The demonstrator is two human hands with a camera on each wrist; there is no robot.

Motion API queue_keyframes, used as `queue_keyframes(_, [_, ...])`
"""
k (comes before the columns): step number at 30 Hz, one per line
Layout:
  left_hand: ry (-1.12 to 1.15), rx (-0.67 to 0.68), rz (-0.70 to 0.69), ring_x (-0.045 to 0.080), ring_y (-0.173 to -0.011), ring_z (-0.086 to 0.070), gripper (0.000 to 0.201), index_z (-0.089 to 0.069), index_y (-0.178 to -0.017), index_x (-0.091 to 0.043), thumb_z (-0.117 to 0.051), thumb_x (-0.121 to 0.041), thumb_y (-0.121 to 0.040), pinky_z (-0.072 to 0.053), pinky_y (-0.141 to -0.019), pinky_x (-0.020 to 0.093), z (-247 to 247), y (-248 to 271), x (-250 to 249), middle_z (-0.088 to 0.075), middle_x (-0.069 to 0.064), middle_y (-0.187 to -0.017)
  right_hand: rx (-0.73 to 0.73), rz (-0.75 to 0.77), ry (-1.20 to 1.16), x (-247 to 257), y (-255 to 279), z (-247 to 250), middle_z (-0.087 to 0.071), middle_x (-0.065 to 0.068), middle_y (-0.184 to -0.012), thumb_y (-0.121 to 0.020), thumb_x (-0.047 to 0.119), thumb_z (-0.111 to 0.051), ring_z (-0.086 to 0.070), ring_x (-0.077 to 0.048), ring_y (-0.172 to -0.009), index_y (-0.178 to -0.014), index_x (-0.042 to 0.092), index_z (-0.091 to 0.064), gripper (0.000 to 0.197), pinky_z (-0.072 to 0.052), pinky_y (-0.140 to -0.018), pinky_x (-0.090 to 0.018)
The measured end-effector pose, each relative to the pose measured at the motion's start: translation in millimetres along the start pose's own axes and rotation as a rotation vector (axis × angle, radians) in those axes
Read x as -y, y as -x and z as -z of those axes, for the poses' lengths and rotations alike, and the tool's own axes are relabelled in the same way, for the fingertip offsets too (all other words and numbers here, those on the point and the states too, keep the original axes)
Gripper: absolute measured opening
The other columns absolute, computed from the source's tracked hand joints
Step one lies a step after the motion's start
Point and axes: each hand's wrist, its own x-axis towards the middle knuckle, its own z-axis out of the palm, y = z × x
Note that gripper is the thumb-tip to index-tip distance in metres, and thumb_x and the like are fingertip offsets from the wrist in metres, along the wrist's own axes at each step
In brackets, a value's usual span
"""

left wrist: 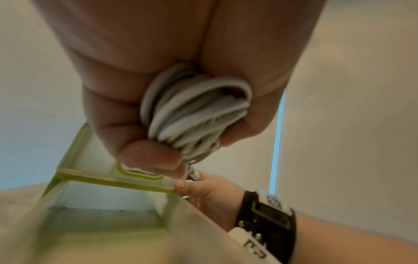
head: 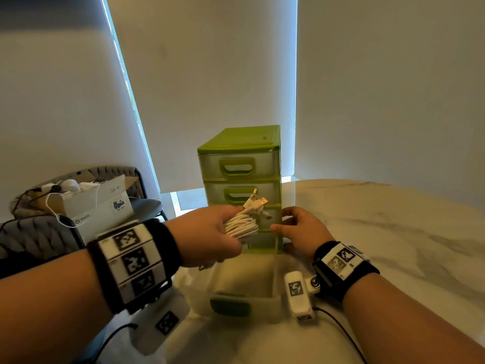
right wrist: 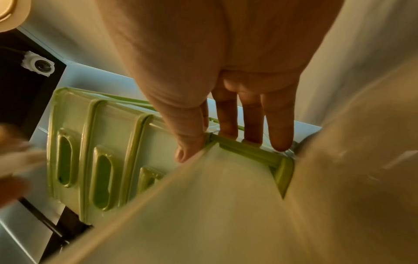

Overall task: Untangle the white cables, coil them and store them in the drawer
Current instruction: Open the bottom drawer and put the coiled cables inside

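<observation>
My left hand (head: 210,235) grips a coiled bundle of white cables (head: 242,227), plugs (head: 256,202) sticking up, above the back of the pulled-out bottom drawer (head: 236,298). From the left wrist, the coil (left wrist: 196,114) fills the palm with fingers (left wrist: 135,128) curled round it. The translucent drawer belongs to a green drawer unit (head: 241,143) on the table; its upper drawers are closed. My right hand (head: 301,229) rests on the unit's lower right corner. Its fingers (right wrist: 253,116) lie straight along the side wall, thumb on the front edge of the unit (right wrist: 108,142).
The marble table (head: 393,232) stretches to the right of the unit. To the left, off the table, a chair holds a cardboard box (head: 99,206) with loose cords and gear. Window blinds hang behind the unit.
</observation>
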Motion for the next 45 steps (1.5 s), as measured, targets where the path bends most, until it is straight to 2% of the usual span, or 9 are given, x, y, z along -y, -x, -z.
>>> queue_keyframes(5, [-0.359, 0.079, 0.044, 0.010, -0.080, -0.059, 0.038, -0.057, -0.120, -0.034, -0.066, -0.024, -0.085, -0.047, -0.068, 0.022, -32.7, -25.5, 1.4, -0.062, -0.010, -0.092, 0.007, 0.004, 0.000, 1.7, 0.5, 1.4, -0.070, -0.010, -0.103, -0.081, 0.021, -0.078, -0.072, -0.030, -0.091, -0.118, 0.021, -0.058, 0.043, -0.062, -0.074, -0.052])
queue_keyframes(10, [-0.557, 0.209, 0.127, 0.021, -0.107, -0.061, 0.040, -0.054, -0.127, -0.029, -0.062, -0.027, -0.088, -0.051, -0.089, 0.031, -64.4, -41.9, 14.2, -0.064, 0.001, -0.119, 0.002, 0.006, 0.006, 1.5, -0.3, 0.2, -0.070, -0.010, -0.105, -0.075, 0.027, -0.081, -0.071, -0.031, -0.094, -0.117, 0.024, -0.059, 0.047, -0.062, -0.074, -0.052])
queue_keyframes(15, [-0.574, 0.149, 0.192, 0.025, -0.108, -0.058, 0.050, -0.045, -0.136, -0.032, -0.057, -0.043, -0.089, -0.047, -0.087, 0.033, -73.2, -51.2, 21.2, -0.054, 0.008, -0.126, -0.002, 0.016, 0.021, 3.5, 1.4, 1.8, -0.070, -0.009, -0.104, -0.081, 0.023, -0.078, -0.072, -0.029, -0.091, -0.119, 0.022, -0.058, 0.043, -0.062, -0.074, -0.049])
queue_keyframes(21, [-0.610, 0.091, 0.253, 0.026, -0.106, -0.059, 0.063, -0.027, -0.147, -0.032, -0.053, -0.039, -0.091, -0.051, -0.085, 0.035, -85.4, -57.8, 20.2, -0.044, 0.007, -0.131, -0.025, 0.024, 0.061, 3.3, 1.3, 1.5, -0.070, -0.006, -0.104, -0.081, 0.027, -0.077, -0.071, -0.028, -0.092, -0.120, 0.023, -0.058, 0.044, -0.062, -0.075, -0.047])
queue_keyframes(24, [-0.676, 0.139, 0.211, 0.035, -0.122, -0.048, 0.070, -0.023, -0.151, -0.030, -0.039, -0.050, -0.085, -0.045, -0.095, 0.044, -89.1, -50.8, 19.0, -0.036, 0.011, -0.143, -0.022, 0.022, 0.053, 4.2, 1.5, 1.4, -0.071, -0.006, -0.103, -0.082, 0.026, -0.077, -0.072, -0.026, -0.090, -0.119, 0.025, -0.058, 0.042, -0.062, -0.076, -0.046])
queue_keyframes(29, [-0.640, -0.014, 0.226, 0.039, -0.142, -0.020, 0.057, -0.019, -0.156, -0.025, -0.034, -0.035, -0.101, -0.028, -0.114, 0.047, -96.2, -51.2, 23.3, -0.014, 0.016, -0.157, -0.014, 0.018, 0.044, 4.7, 1.6, 2.0, -0.071, -0.006, -0.104, -0.081, 0.026, -0.078, -0.072, -0.026, -0.091, -0.120, 0.025, -0.057, 0.044, -0.062, -0.077, -0.047])
queue_keyframes(35, [-0.394, -0.134, 0.018, 0.023, -0.120, -0.047, 0.048, -0.036, -0.140, -0.031, -0.054, -0.024, -0.096, -0.042, -0.102, 0.038, -88.3, -50.9, 25.9, -0.044, 0.004, -0.138, -0.011, 0.006, 0.005, 4.2, 1.9, 1.8, -0.073, -0.008, -0.102, -0.079, 0.023, -0.079, -0.074, -0.027, -0.089, -0.118, 0.023, -0.058, 0.044, -0.062, -0.076, -0.051])
queue_keyframes(40, [-0.731, 0.129, -0.135, 0.023, -0.113, -0.055, 0.036, -0.050, -0.136, -0.029, -0.044, -0.034, -0.101, -0.047, -0.095, 0.035, -67.4, -51.0, 20.2, -0.053, 0.001, -0.134, -0.015, 0.018, -0.010, 5.5, 5.1, 1.9, -0.070, -0.009, -0.101, -0.082, 0.019, -0.077, -0.073, -0.026, -0.087, -0.113, 0.024, -0.058, 0.037, -0.062, -0.077, -0.050])
queue_keyframes(45, [-0.790, 0.308, -0.175, 0.019, -0.134, -0.046, 0.071, -0.030, -0.151, -0.039, -0.054, -0.040, -0.084, -0.045, -0.106, 0.041, -48.9, -50.3, 31.2, -0.032, -0.007, -0.158, -0.006, 0.020, -0.020, 5.9, 4.7, 2.4, -0.072, -0.009, -0.101, -0.083, 0.018, -0.077, -0.074, -0.025, -0.086, -0.117, 0.022, -0.058, 0.040, -0.062, -0.077, -0.050])
